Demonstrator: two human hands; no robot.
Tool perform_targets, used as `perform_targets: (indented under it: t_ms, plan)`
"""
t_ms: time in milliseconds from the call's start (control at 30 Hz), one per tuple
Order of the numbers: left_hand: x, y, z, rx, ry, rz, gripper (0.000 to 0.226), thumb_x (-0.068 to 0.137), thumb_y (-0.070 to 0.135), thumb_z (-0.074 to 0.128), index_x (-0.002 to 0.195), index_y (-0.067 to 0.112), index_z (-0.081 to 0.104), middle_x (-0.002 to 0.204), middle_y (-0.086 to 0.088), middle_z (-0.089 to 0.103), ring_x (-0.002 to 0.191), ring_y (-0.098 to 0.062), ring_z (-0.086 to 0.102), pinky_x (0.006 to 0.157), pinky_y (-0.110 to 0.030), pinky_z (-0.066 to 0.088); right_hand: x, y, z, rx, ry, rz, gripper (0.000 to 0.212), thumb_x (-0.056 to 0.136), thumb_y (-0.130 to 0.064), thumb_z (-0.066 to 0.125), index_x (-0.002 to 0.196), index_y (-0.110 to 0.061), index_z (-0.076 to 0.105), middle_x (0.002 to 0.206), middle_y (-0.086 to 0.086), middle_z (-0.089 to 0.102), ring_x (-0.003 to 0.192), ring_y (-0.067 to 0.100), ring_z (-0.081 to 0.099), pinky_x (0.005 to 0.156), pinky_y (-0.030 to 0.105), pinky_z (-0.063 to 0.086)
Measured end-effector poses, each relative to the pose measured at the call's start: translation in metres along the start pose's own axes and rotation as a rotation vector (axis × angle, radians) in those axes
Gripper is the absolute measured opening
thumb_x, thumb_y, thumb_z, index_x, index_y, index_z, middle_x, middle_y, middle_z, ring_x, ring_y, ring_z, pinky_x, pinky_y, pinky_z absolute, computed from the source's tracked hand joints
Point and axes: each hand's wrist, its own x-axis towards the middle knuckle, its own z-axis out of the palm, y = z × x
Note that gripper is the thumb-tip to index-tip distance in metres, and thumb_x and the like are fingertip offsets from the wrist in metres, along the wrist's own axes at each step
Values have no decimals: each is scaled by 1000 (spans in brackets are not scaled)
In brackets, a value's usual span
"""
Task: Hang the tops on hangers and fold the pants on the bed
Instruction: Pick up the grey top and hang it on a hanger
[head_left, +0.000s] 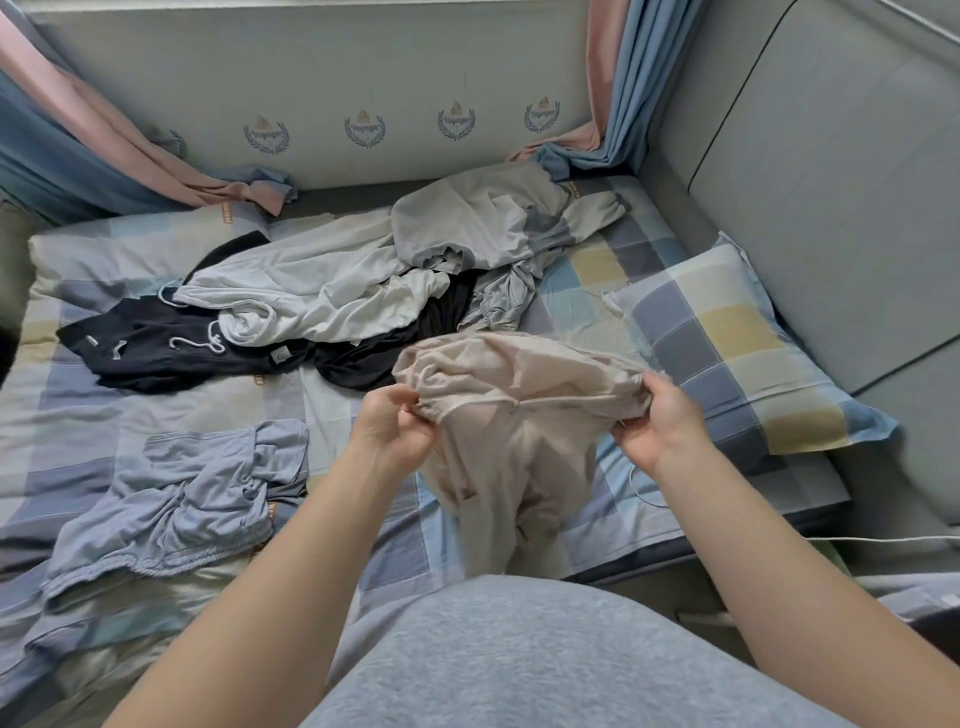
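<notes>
The bed is crowded. A heap of clothes in black, white and grey lies across the middle, a crumpled blue garment sits near the left edge, and a pillow takes the right side. That leaves little flat room, so a fold laid down here may land on other cloth and come out crooked. The beige pants hang above the near edge of the bed, held up by the waistband, with the legs drooping and bunched together. The left hand and right hand each pinch one end of the waistband, fingers curled into the fabric. The cloth looks thin and limp, so a loose pinch could let one end drop. I judge the bunched legs would crease if folded without a shake first.
</notes>
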Motion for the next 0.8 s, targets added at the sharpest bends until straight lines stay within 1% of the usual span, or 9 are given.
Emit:
perform_targets:
  t_ms: [100, 267, 367, 433, 500, 567, 667, 733, 800]
  plan:
    - [-4, -5, -17, 83, 88, -44, 37, 68, -4, 34, 93, -11, 60, 78, -28, 71, 61, -39, 72, 67, -50, 55, 19, 23, -18, -111, 66, 128, 24, 106, -16, 42, 87, -13, 57, 80, 8, 61, 69, 20, 57, 37, 22, 50]
    - [6, -7, -62, 300, 181, -209, 31, 97, 20, 54, 113, -5, 63, 103, -26, 72, 79, -38, 74, 60, -53, 60, 36, 49, -37, -186, 33, 258, 29, 103, -13, 38, 91, -9, 64, 78, 10, 69, 71, 23, 63, 43, 26, 55]
    - [10, -12, -93, 752, 237, -243, 34, 94, 8, 63, 125, -6, 61, 115, -24, 70, 93, -34, 71, 88, -47, 58, 47, 58, -50, -225, 99, 241, 26, 102, -10, 40, 112, -4, 64, 100, 16, 71, 82, 28, 65, 63, 37, 60]
    - [13, -15, -112, 1097, 408, -133, 38, 90, 3, 67, 126, -5, 59, 117, -25, 67, 104, -37, 67, 94, -49, 54, 52, 66, -62, -282, 220, 208, 31, 99, -3, 46, 128, -3, 58, 119, 18, 66, 94, 31, 64, 78, 44, 56]
    - [10, -18, -123, 1412, 582, 11, 31, 91, 7, 62, 120, -2, 62, 112, -21, 67, 105, -38, 64, 87, -44, 56, 53, 74, -74, -344, 337, 186, 34, 94, 4, 47, 126, -5, 59, 113, 17, 66, 89, 29, 63, 70, 43, 54]
    - [5, -19, -128, 1593, 612, 88, 29, 92, 6, 53, 118, 3, 65, 108, -17, 68, 105, -37, 63, 79, -34, 49, 50, 83, -83, -416, 373, 225, 35, 93, 5, 40, 117, -8, 63, 101, 15, 64, 72, 24, 59, 60, 37, 52]
    - [0, -10, -134, 1727, 593, 237, 33, 95, 8, 44, 117, 13, 68, 115, -18, 68, 109, -38, 60, 81, -35, 42, 37, 97, -89, -470, 335, 341, 32, 97, -8, 36, 107, -17, 64, 81, 6, 60, 58, 17, 49, 48, 22, 42]
    - [-1, 5, -132, 1744, 600, 313, 30, 97, 13, 41, 113, 10, 67, 116, -21, 67, 108, -39, 59, 80, -36, 40, 27, 104, -89, -494, 294, 344, 29, 101, -17, 37, 103, -19, 66, 81, 6, 67, 60, 22, 59, 50, 26, 47]
    - [-2, 20, -125, 1656, 603, 264, 37, 101, 23, 39, 120, 3, 64, 125, -24, 63, 113, -39, 58, 83, -36, 40, 16, 106, -83, -498, 239, 390, 30, 104, -28, 38, 98, -18, 66, 76, 5, 70, 54, 22, 63, 39, 26, 46]
